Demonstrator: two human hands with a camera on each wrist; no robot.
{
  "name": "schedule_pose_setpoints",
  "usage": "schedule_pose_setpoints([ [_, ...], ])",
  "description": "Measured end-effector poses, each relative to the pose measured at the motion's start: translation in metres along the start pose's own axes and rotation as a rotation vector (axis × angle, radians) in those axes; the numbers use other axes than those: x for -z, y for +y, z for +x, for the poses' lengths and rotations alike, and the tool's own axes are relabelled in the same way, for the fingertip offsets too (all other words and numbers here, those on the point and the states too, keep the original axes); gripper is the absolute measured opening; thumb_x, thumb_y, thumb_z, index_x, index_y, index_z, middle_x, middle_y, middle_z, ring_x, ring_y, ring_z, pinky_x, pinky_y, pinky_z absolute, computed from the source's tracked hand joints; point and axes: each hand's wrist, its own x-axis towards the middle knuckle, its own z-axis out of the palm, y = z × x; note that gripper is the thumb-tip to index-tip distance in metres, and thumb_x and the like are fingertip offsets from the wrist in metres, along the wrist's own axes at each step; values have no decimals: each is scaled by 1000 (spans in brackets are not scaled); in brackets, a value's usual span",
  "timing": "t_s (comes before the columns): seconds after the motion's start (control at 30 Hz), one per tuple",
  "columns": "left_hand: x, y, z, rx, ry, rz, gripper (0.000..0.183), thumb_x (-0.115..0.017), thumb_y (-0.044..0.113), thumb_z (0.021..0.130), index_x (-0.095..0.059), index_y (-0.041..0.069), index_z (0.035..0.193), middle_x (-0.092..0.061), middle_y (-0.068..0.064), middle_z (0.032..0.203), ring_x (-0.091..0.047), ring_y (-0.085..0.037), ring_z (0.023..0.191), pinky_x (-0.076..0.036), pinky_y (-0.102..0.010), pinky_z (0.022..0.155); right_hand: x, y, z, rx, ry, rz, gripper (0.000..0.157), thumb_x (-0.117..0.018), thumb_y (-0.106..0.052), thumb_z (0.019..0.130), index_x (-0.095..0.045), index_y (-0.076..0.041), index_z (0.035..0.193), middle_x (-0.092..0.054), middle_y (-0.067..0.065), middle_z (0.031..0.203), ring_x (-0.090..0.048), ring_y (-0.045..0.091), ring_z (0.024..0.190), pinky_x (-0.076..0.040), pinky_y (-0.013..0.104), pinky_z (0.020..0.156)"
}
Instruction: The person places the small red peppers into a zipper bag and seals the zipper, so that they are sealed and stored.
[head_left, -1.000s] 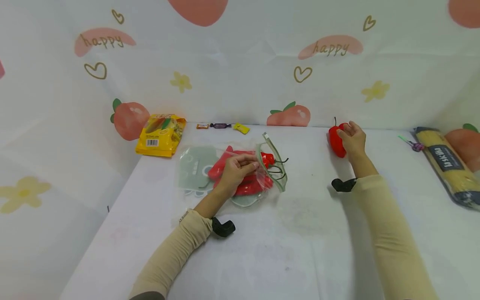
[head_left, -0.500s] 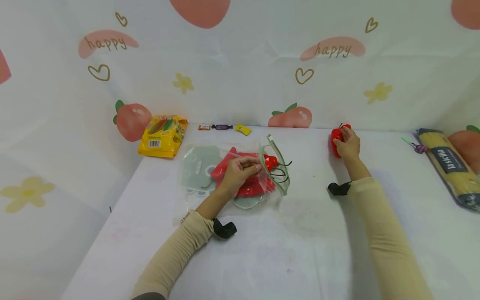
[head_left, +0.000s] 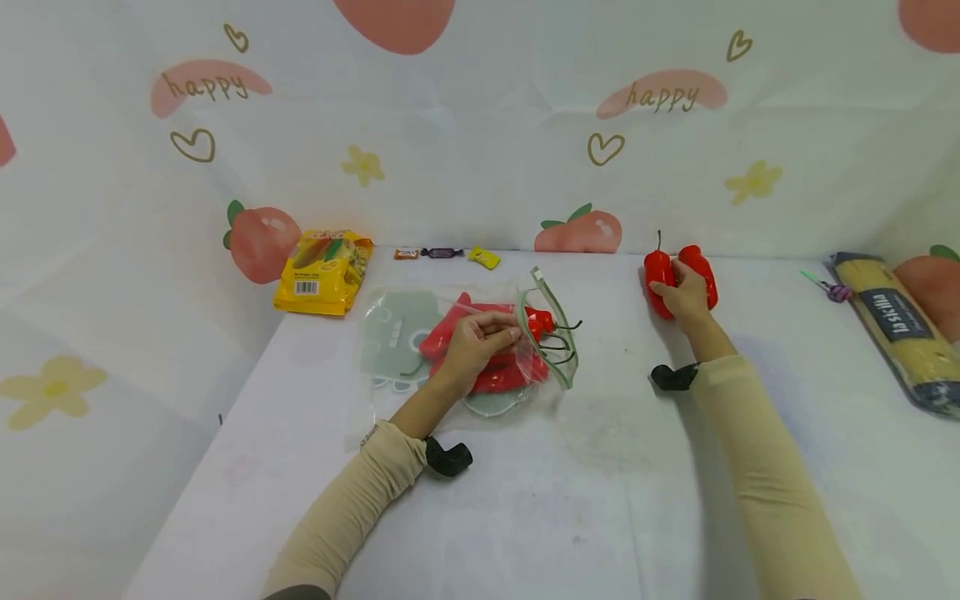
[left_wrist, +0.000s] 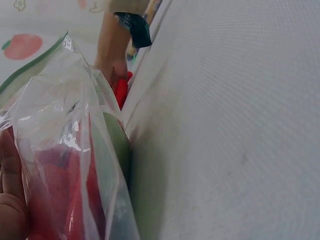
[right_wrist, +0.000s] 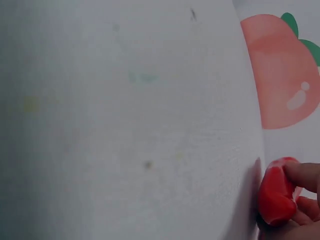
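In the head view my left hand [head_left: 474, 348] pinches the upper layer of a clear zip bag [head_left: 390, 333] near its mouth. The bag lies on the table, its green-edged mouth gaping to the right. Several red peppers [head_left: 504, 380] are inside, with dark stems poking toward the mouth. Farther right, my right hand [head_left: 688, 298] grips a red pepper [head_left: 658, 273] between thumb and fingers; its stem points up. A second red pepper [head_left: 703, 271] lies just right of it, partly behind the hand. The right wrist view shows the fingers on the held pepper [right_wrist: 276, 196].
A yellow snack packet [head_left: 321, 273] stands at the back left. Three small wrapped candies, including a yellow one [head_left: 483, 257], lie along the back edge. At the far right are a pasta pack [head_left: 896, 325] and a purple lollipop [head_left: 836, 292]. A printed white curtain hangs behind.
My right hand has shifted left and now grips the left pepper, which stands apart from the other one. My left hand stays on the bag.
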Motion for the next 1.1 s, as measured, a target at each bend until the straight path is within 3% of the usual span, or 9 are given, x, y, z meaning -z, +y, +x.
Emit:
schedule_pose_setpoints([
  [0.13,0,0,1,7,3,3,26,-53,-4,87,-52,-17,110,-67,8,77,-64,-4,71,-56,-19,69,-1,-8,-8,2,-10,92,70,-50,-15,93,-8,-16,148,-19,11,153,-16,30,141,-24,45,114],
  [0.4,-1,0,1,13,13,12,26,-55,-2,88,-53,-15,111,-67,8,78,-65,-5,72,-56,-21,71,-15,-43,-44,-48,-7,361,76,-52,-13,91,-4,-28,148,-14,9,151,-18,25,138,-33,39,110],
  [0.6,-3,0,0,17,16,12,26,-55,0,89,-54,-14,111,-68,8,78,-66,-5,72,-56,-21,70,-47,-57,-73,-40,-50,731,65,-58,-15,89,-17,-17,140,-24,9,145,-32,25,131,-36,36,106],
  [0.7,-3,1,0,12,15,12,27,-55,0,89,-53,-14,111,-67,8,78,-66,-6,72,-56,-21,69,-73,-58,-86,4,-68,835,56,-56,-11,89,-20,-15,132,-34,11,134,-41,26,124,-38,37,104],
  [0.83,-4,1,0,11,20,7,28,-55,0,89,-53,-15,112,-68,9,77,-66,-6,71,-56,-21,69,-102,-54,-97,46,-124,854,37,-50,-13,93,-26,-19,120,-43,6,119,-49,19,110,-42,32,103],
  [0.97,-4,1,0,10,23,-3,26,-55,0,89,-53,-14,111,-68,8,77,-66,-6,70,-56,-21,69,-115,-49,-101,57,-163,822,12,-38,-22,99,-36,-18,110,-47,2,111,-53,12,98,-44,28,96],
  [1.1,-2,2,0,-2,21,9,25,-55,0,89,-54,-13,110,-68,9,77,-67,-6,71,-56,-21,69,-116,-48,-100,81,-115,818,13,-43,-14,97,-47,-5,107,-50,0,102,-54,7,91,-49,25,92],
])
